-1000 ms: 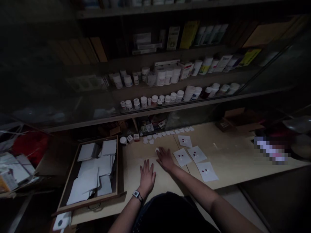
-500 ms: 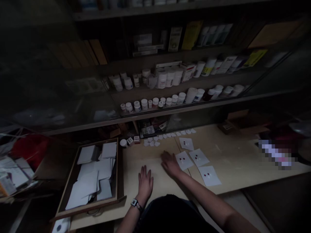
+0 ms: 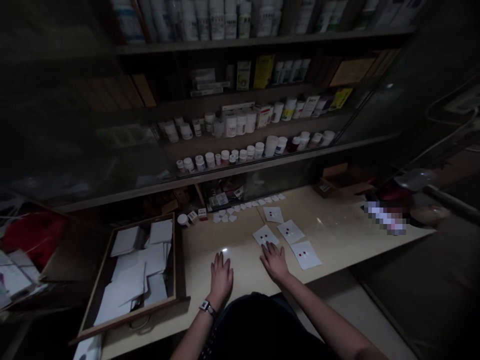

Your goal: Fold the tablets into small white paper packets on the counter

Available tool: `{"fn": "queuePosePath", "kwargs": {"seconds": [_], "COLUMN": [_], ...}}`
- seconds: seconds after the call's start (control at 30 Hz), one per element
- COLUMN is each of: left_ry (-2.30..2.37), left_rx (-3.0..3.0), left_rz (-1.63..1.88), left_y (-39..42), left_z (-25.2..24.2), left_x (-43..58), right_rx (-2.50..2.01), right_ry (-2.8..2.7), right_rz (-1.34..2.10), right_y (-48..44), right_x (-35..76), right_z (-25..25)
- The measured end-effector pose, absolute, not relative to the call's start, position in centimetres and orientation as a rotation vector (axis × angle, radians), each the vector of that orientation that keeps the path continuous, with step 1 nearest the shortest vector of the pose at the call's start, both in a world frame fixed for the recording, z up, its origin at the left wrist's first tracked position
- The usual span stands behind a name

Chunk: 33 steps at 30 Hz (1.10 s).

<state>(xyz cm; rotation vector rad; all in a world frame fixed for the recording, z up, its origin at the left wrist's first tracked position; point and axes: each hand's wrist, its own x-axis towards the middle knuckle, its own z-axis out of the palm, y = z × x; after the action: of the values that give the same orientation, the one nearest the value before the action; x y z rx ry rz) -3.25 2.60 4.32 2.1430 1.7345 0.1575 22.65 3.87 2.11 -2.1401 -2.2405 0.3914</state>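
My left hand [image 3: 220, 276], with a watch on its wrist, lies flat and open on the pale wooden counter [image 3: 337, 235]. My right hand [image 3: 274, 261] also rests open on the counter, fingertips just below a white paper square [image 3: 265, 235] carrying small dark pills. More such squares lie to its right: one [image 3: 290, 231] beside it, one [image 3: 306, 254] nearer the edge, one [image 3: 273, 214] farther back. A row of small folded white packets [image 3: 240, 209] runs along the back of the counter.
An open wooden drawer [image 3: 175, 260] at the left is full of white paper sheets. Small bottles [image 3: 183, 219] stand behind it. Shelves behind glass hold many white medicine bottles [image 3: 240, 150] and boxes. A cardboard box [image 3: 337, 181] sits at the back right.
My right hand has drawn back from the far middle of the counter toward me, stopping below the nearest paper square. The left hand stays flat. The view has tilted up and shifted.
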Motion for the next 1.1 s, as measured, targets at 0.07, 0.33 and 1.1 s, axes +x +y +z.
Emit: {"fn": "queuePosePath", "kwargs": {"seconds": [0.07,0.33,1.1], "left_ry": [1.731,1.661,1.574], "left_rx": [2.159,2.214,2.338], "left_rz": [0.169,0.132,-0.030], "left_y": [2.3,1.5,2.1], "left_z": [4.5,5.3,4.8], "left_x": [-3.5,-4.5,-3.7], "right_rx": [-2.009,-1.515,-1.350], "right_ry": [-2.331,-2.622,-2.663], "right_rz": [0.446,0.694,0.609], "right_y": [3.5,2.7,4.6], "right_x": [21.7,17.6,14.0], "right_z": [2.5,4.2,4.6]}}
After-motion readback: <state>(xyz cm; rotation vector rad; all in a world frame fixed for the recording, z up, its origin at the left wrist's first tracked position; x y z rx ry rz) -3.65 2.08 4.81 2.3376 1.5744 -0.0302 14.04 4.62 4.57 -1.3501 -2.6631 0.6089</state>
